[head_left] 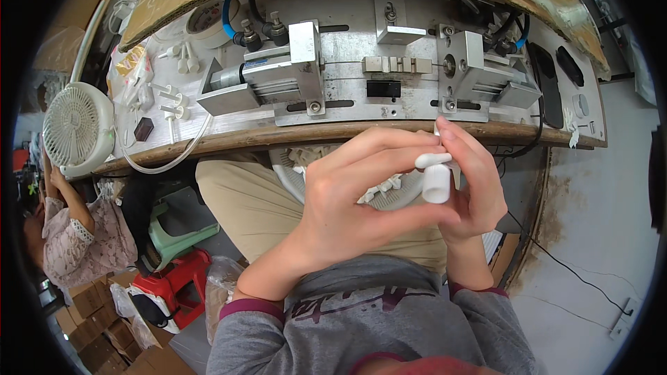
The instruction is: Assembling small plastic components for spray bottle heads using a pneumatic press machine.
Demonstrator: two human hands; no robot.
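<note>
Above my lap, in front of the table edge, both hands meet around a small white plastic part (436, 185) with a hollow cylindrical end and a rounded arm. My left hand (368, 191) has its fingers stretched along the far side and its thumb underneath. From the other side my right hand (476, 184) grips the part between bent fingers and thumb; some of it is hidden by the fingers. Below the hands, a pale round basket (286, 168) holds several white plastic pieces (381, 189), partly covered by my left hand.
A metal fixture with a left clamp unit (306, 62), a right clamp unit (472, 69) and a central block (396, 64) is on the table. Left lie white plastic parts (174, 101), a tape roll (208, 21) and a fan (78, 125). Another person (87, 236) is at far left, near stools.
</note>
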